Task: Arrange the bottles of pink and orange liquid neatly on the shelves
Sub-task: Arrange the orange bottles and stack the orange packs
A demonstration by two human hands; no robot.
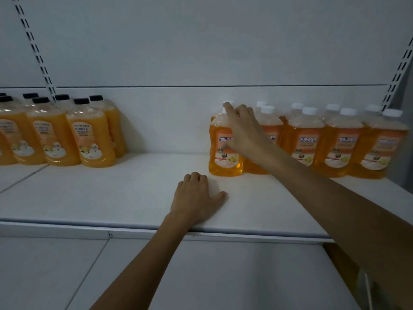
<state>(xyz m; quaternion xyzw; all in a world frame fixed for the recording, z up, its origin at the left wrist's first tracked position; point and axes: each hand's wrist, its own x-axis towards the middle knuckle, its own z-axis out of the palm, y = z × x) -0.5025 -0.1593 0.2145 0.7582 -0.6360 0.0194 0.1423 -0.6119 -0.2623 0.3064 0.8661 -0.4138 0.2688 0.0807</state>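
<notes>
On the white shelf (111, 193) a row of orange bottles with white caps (342, 142) stands at the right, two deep. My right hand (243, 130) is wrapped over the neck and shoulder of the leftmost white-capped orange bottle (224, 157), which stands upright at the row's end. My left hand (196, 198) lies palm down on the shelf just in front of that bottle, fingers slightly curled, holding nothing. At the left stand several orange bottles with black caps (91, 135). No pink bottles are visible.
A wide bare stretch of shelf separates the two bottle groups. The white back panel (201, 52) rises behind, with slotted uprights at the left (35, 48) and right (400, 70). A lower shelf (223, 276) lies below the front edge.
</notes>
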